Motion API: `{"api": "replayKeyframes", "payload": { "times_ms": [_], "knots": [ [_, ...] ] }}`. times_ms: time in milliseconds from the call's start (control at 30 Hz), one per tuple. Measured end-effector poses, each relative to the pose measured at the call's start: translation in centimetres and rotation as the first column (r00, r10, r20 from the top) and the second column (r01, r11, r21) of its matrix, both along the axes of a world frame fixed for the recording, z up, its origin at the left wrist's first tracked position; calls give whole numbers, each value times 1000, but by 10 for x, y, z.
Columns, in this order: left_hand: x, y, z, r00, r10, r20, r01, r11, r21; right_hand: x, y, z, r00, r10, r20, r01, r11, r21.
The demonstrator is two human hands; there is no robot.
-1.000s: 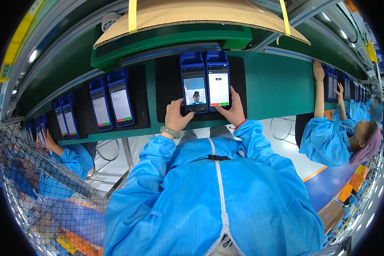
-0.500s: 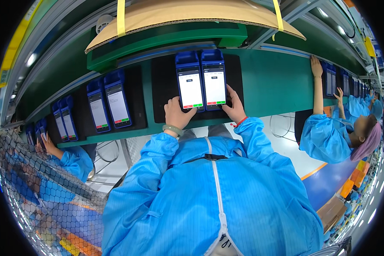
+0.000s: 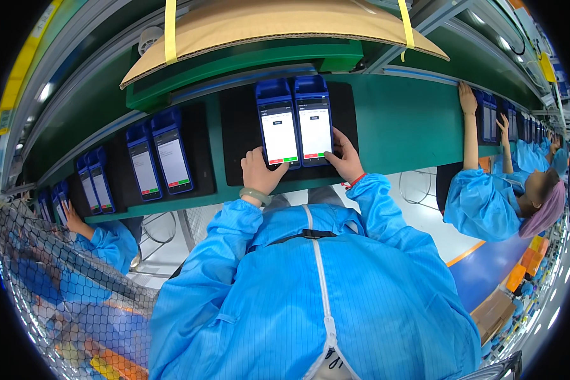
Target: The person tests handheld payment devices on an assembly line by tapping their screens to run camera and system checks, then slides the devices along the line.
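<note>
Broadly, looked down on a green table (image 3: pixel 399 120) running across beyond a blue coat (image 3: pixel 272 297). Had a co-worker (image 3: pixel 481 209) well off to the right, and cardboard (image 3: pixel 285 31) with yellow straps above the table's far side. Found a black mat (image 3: pixel 237 120) straight ahead of the body and, on it, side by side between the hands, a left terminal (image 3: pixel 277 133) and a right terminal (image 3: pixel 314 133), both face up with lit screens. Saw a further pair of terminals (image 3: pixel 171 155) over to the left. Noted both middle long axes running away from the body, tilted slightly leftward at the far ends. Had the left hand (image 3: pixel 261 171) nearer to the left terminal, at its near left corner, so with that one ahead and rightward of the fingers. Had the right hand (image 3: pixel 345 159) nearer to the right terminal, at its near right corner, with that one ahead and leftward. Held fingers half curled at the outer edges, thumbs spread inward; could not tell whether gripping or merely resting. Wore a pale bangle (image 3: pixel 255 194) on the left wrist. Had the right thumb (image 3: pixel 332 158) just beside a green button (image 3: pixel 323 154), contact unclear.
</note>
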State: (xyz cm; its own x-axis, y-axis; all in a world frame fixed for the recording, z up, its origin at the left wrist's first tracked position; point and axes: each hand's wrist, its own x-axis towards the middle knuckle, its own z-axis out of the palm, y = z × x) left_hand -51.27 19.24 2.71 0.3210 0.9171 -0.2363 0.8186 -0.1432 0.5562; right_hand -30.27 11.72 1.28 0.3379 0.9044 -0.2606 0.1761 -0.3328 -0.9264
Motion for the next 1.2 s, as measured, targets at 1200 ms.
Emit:
{"api": "replayKeyframes", "payload": {
  "times_ms": [1200],
  "knots": [
    [-400,138,-34,-342,938,47,-932,-345,113,-66,-38,48,373,425,825,-112,903,-415]
  ]
}}
